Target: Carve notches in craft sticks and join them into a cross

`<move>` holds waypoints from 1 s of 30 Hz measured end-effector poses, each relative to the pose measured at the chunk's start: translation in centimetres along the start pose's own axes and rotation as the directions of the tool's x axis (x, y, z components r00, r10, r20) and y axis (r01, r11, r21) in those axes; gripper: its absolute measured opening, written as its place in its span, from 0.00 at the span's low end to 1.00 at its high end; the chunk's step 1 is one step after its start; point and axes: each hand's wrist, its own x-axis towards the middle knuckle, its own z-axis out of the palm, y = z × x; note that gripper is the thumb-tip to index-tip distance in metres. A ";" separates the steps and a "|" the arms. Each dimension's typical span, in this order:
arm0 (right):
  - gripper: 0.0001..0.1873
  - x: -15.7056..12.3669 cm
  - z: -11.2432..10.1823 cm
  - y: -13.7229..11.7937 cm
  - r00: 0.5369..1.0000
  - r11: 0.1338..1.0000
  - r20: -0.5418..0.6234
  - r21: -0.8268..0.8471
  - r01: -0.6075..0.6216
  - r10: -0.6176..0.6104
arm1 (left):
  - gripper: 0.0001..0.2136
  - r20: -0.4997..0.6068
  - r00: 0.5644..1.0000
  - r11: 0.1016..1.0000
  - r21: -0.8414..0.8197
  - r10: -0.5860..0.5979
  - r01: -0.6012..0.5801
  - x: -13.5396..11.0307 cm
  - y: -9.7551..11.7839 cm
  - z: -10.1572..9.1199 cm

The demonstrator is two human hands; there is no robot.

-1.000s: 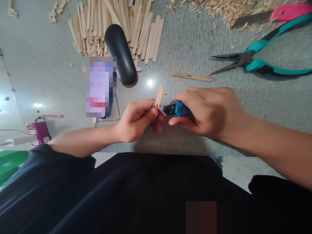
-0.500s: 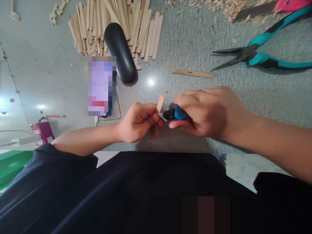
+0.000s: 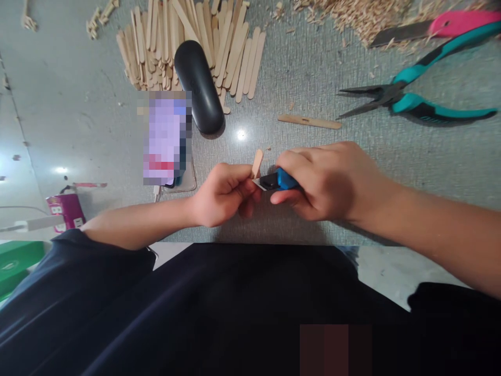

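Observation:
Pinched in my left hand [image 3: 225, 196] is a wooden craft stick [image 3: 258, 163], its rounded end pointing up past my fingertips. My right hand [image 3: 323, 180] is wrapped round a blue and black utility knife [image 3: 287, 178]. The knife's short blade meets the stick right beside my left fingertips; how deep it cuts is hidden. Beyond my right hand lies a single craft stick [image 3: 309, 121] with a small slot in its middle.
A heap of craft sticks [image 3: 156, 47] lies at the back, partly under a black case [image 3: 199, 86]. A phone [image 3: 162, 141] rests left of it. Teal pliers [image 3: 403, 94], a pink-handled blade [image 3: 454, 23] and wood shavings [image 3: 348, 18] are at right. A purple power strip [image 3: 66, 211] sits left.
The whole view has shifted slightly. Both hands keep their holds, with the knife blade still at the stick; the knife and stick have tilted only a little.

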 end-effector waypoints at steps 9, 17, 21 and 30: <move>0.47 0.4 -0.9 0.8 1.000 0.999 -0.005 -0.035 0.026 -0.026 | 0.23 -0.050 0.996 0.976 -0.200 0.073 -0.081 0.0 0.1 0.8; 0.50 -0.8 -0.5 1.9 0.981 0.953 -0.108 -0.277 0.123 -0.158 | 0.20 -0.163 0.954 0.965 -0.034 0.251 -0.259 0.1 -0.8 0.7; 0.49 -0.9 -0.5 2.2 0.965 0.924 -0.153 -0.352 0.150 -0.214 | 0.19 -0.163 0.941 0.954 -0.005 0.296 -0.301 0.2 -0.8 0.8; 0.51 -0.5 -0.5 1.3 0.983 0.937 -0.103 -0.333 0.109 -0.151 | 0.18 -0.162 0.948 0.960 -0.002 0.275 -0.279 0.0 -0.8 1.0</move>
